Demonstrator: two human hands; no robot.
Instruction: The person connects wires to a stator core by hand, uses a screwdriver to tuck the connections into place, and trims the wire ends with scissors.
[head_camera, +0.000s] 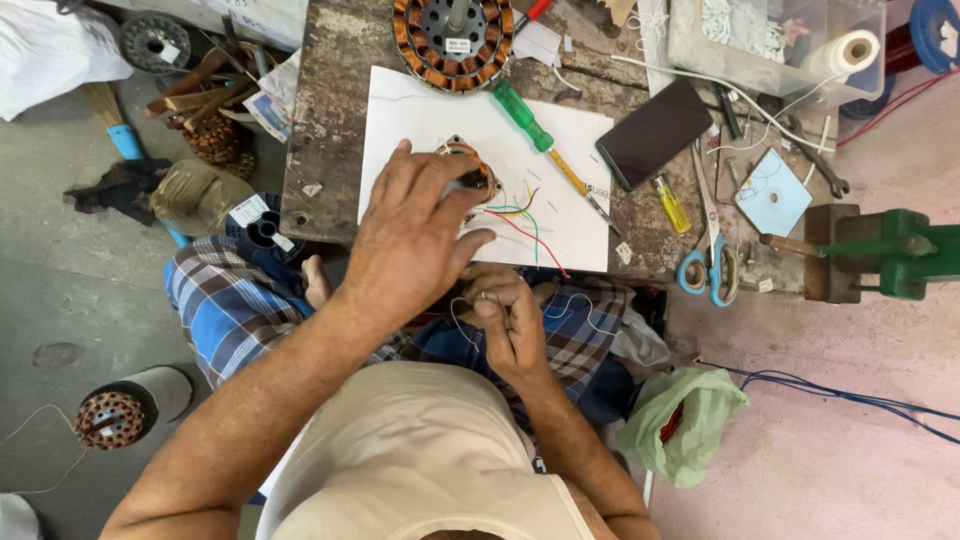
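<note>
Your left hand (415, 240) lies spread over the small wound coil (470, 170) on the white paper sheet (420, 110), fingers curled down onto it so that it is gripped from above; only the coil's copper edge shows past your knuckles. Coloured leads (522, 222), red, yellow, green and blue, run out from under that hand across the paper toward the desk's near edge. Your right hand (510, 320) sits lower, just off the desk edge over your lap, with the fingers pinched shut on a thin pale wire (462, 325) that loops out to either side of it.

On the paper beside the coil lies a green-handled screwdriver (522, 115), its shaft pointing toward the right. Above the sheet rests a large ring-shaped stator (452, 40) with copper windings. Right of the paper, a dark phone (655, 132) lies flat, with a small yellow-handled tool (672, 203) and blue-handled scissors (708, 270) near it on the worn desk (330, 130).

At the far right corner of the desk stands a clear plastic box (760, 65); inside it you can see a heap of small white pieces, though what they are is too small to tell, and a white spool (845, 52) rests at its right end. A green vise (890, 250) is at the desk's right side. On the floor by your right knee sits a green plastic bag (680, 420), something red showing through its opening.
</note>
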